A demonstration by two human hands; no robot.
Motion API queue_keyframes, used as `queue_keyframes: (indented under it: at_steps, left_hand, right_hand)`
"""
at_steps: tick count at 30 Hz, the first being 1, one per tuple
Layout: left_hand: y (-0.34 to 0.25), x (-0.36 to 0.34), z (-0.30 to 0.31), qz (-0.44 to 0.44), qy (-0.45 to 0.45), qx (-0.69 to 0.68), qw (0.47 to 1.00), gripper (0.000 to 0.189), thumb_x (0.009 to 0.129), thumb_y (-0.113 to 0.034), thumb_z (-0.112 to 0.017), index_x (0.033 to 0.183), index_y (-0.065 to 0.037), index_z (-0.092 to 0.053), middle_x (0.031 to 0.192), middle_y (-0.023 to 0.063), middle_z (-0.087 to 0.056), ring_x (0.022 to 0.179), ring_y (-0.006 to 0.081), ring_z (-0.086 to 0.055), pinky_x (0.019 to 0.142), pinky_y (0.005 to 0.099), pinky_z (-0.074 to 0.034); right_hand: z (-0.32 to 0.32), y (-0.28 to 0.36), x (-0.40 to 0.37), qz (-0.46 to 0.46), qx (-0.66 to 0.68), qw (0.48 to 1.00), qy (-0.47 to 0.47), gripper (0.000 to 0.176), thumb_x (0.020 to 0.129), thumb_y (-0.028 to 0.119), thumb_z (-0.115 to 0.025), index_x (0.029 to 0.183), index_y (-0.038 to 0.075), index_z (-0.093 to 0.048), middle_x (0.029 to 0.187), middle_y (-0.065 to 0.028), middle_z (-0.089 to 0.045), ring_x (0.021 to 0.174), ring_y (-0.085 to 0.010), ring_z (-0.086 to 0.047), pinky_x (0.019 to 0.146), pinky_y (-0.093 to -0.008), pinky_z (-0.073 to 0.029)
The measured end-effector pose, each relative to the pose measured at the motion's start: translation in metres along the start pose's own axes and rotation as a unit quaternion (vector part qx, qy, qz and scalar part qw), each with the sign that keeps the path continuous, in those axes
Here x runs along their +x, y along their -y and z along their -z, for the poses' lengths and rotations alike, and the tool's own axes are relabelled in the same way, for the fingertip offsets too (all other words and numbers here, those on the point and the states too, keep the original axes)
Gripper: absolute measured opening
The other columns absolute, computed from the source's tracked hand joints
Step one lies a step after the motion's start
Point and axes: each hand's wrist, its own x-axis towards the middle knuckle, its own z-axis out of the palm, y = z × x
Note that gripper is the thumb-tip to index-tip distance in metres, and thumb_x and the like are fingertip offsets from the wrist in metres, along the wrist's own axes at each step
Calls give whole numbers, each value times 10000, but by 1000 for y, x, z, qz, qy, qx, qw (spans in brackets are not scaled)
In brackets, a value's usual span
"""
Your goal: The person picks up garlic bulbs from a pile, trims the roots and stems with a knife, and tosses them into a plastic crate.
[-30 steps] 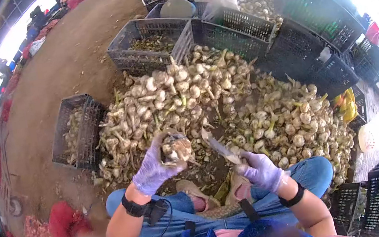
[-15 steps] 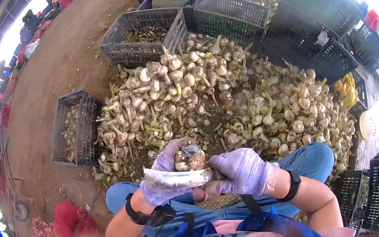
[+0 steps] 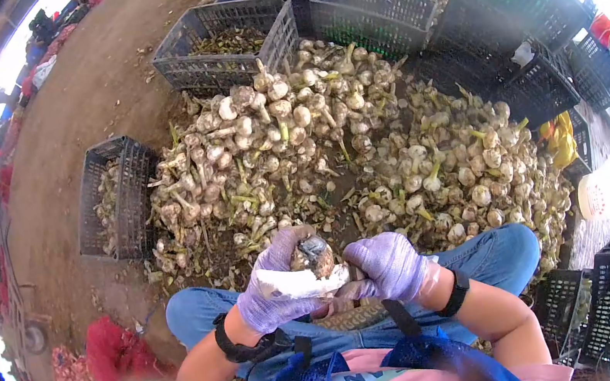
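My left hand (image 3: 275,284), in a purple knit glove, is closed around a garlic bulb (image 3: 314,258) with a dark, dirty root end facing up. Across the near side of the bulb lies a wide, pale knife blade (image 3: 299,283), with its far end against my left palm. My right hand (image 3: 392,268), gloved the same way, grips the knife at its right end; the handle is mostly hidden by the fingers. Both hands are close together above my lap. Just beyond them spreads a large heap of garlic (image 3: 253,151) with stems attached.
A second garlic heap (image 3: 473,167) lies to the right. Black crates stand around: one on the left (image 3: 115,201), one behind the heap (image 3: 225,65), and several stacked at right. A red mesh sack (image 3: 113,350) lies at lower left, and a white bucket (image 3: 602,197) stands at right.
The bulb has turned in my left hand, with its dark patch now farther right. The blade's left end has shifted right and its angle has changed. The right hand keeps its grip.
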Motion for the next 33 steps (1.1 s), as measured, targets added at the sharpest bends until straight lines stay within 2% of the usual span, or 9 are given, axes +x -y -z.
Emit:
queue_keyframes:
  at_steps: [2, 3, 5, 13, 23, 25, 27, 29, 33]
  left_hand:
    - [-3, 4, 1, -88, 3, 90, 992, 723, 555, -298, -827, 1119, -20, -470, 941, 127, -567, 816, 271, -604, 721, 353, -494]
    - [-15, -6, 2, 40, -17, 5, 999, 736, 538, -280, -831, 1124, -26, -466, 939, 116, -566, 864, 251, -598, 763, 350, -486]
    - [-15, -16, 10, -13, -6, -9, 1000, 731, 524, -273, -830, 1116, -34, -474, 951, 108, -568, 894, 237, -589, 798, 342, -475]
    - [-2, 8, 16, 41, 42, -2, 998, 693, 538, -270, -821, 1108, -57, -490, 988, 108, -568, 916, 253, -573, 827, 349, -461]
    - [37, 8, -2, -264, 266, 236, 896, 396, 416, -237, -737, 785, -162, -615, 845, 29, -601, 799, 250, -595, 689, 376, -490]
    - [28, 11, 17, -288, 244, 213, 901, 269, 498, -248, -730, 691, -136, -580, 719, 15, -568, 677, 237, -584, 632, 356, -484]
    - [41, 5, 46, -220, 85, 168, 957, 248, 693, -326, -674, 781, -105, -604, 855, 70, -622, 725, 210, -615, 664, 369, -519]
    - [72, -5, 48, -35, -112, -40, 992, 315, 822, -375, -591, 689, -96, -528, 719, 65, -573, 611, 199, -570, 619, 380, -513]
    - [91, 8, 26, 57, -275, -558, 781, 442, 856, -492, -528, 650, -127, -390, 625, -6, -334, 613, 147, -353, 622, 333, -388]
  right_hand:
    - [-46, -51, -3, -53, 110, 984, -128, 431, 796, 416, -608, 910, 4, -555, 691, -140, -586, 655, -280, -603, 570, -384, -464]
    - [-79, -94, -8, -112, 218, 939, -242, 378, 832, 354, -593, 929, -10, -559, 680, -118, -586, 639, -219, -600, 574, -360, -463]
    - [-19, -101, -27, -365, 136, 905, -168, 348, 823, 315, -599, 977, 4, -573, 817, -197, -633, 733, -309, -631, 639, -371, -485]
    - [-12, -55, -20, -227, 232, 943, -74, 524, 829, 435, -601, 1072, -25, -540, 695, -169, -571, 649, -298, -542, 624, -368, -434]
    - [8, -14, 1, -238, 410, 872, 117, 611, 830, 517, -555, 1129, -16, -532, 701, -84, -581, 545, -123, -558, 434, -263, -430]
    - [7, -29, 0, -293, 445, 817, 219, 535, 855, 476, -553, 1079, -8, -512, 613, -48, -554, 540, -103, -562, 471, -260, -448]
    - [-46, -104, -28, -314, 236, 897, 203, 389, 878, 433, -522, 902, 49, -580, 649, -61, -544, 545, -119, -533, 463, -282, -417]
    - [-32, -89, -32, -442, 388, 801, 113, 374, 881, 414, -525, 838, 46, -577, 618, -41, -510, 515, -116, -497, 450, -276, -394]
    - [-39, -67, -8, -371, 426, 825, 31, 421, 865, 430, -556, 906, 12, -571, 634, -23, -512, 529, -105, -458, 478, -266, -388]
